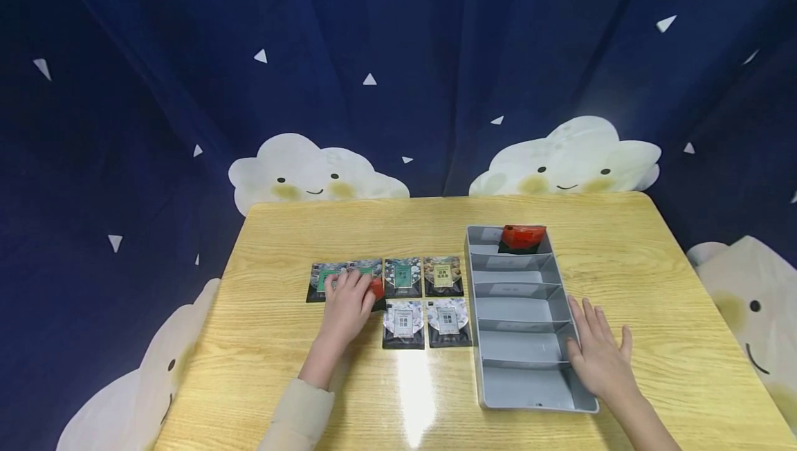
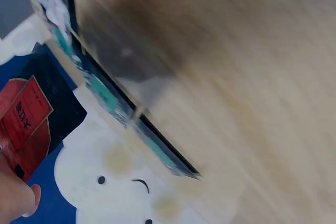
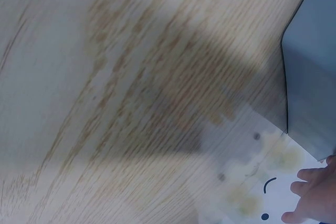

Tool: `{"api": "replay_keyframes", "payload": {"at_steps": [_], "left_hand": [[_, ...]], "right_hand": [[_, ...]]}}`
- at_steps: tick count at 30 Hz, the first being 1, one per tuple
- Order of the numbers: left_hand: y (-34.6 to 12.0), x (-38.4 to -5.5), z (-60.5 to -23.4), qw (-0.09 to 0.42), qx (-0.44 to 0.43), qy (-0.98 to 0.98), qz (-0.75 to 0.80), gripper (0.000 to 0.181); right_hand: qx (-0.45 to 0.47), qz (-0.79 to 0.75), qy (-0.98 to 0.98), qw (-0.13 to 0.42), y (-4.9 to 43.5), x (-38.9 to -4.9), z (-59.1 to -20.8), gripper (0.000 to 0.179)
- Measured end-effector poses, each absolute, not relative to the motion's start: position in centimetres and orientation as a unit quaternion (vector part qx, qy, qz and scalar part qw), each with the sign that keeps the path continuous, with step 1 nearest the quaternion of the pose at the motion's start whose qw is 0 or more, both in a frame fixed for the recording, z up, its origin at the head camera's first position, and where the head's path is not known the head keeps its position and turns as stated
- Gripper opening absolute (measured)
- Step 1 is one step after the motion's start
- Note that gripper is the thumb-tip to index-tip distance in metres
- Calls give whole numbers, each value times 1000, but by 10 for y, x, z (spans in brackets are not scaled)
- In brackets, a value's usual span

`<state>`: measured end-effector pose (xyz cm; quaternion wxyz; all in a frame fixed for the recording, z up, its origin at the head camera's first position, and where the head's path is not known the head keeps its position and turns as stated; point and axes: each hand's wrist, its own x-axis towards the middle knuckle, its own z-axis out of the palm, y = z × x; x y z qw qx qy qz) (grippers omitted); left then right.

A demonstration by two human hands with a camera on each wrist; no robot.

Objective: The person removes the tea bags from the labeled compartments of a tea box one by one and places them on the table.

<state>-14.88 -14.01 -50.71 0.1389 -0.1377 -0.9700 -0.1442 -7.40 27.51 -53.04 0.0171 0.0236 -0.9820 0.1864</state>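
Observation:
My left hand pinches a red and black tea packet, held above the flat packets; in the head view the hand covers most of it. Just beyond the hand lie two packets with green labels, one being the far-left green packet. Beside them are a teal-label packet and a yellow-label packet. My right hand rests with spread fingers at the right wall of a grey divided box. Another red packet leans in the box's farthest compartment.
Two white packets lie nearer the front, left of the box. Everything sits on a wooden table. A dark blue curtain with white clouds hangs behind and around it.

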Motion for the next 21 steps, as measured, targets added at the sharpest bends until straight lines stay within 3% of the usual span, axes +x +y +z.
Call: {"api": "replay_keyframes", "payload": {"at_steps": [21], "left_hand": [[-168, -144, -557, 15, -163, -983, -85, 27]], "right_hand": [[29, 191, -981, 20, 276, -75, -530, 68]]}}
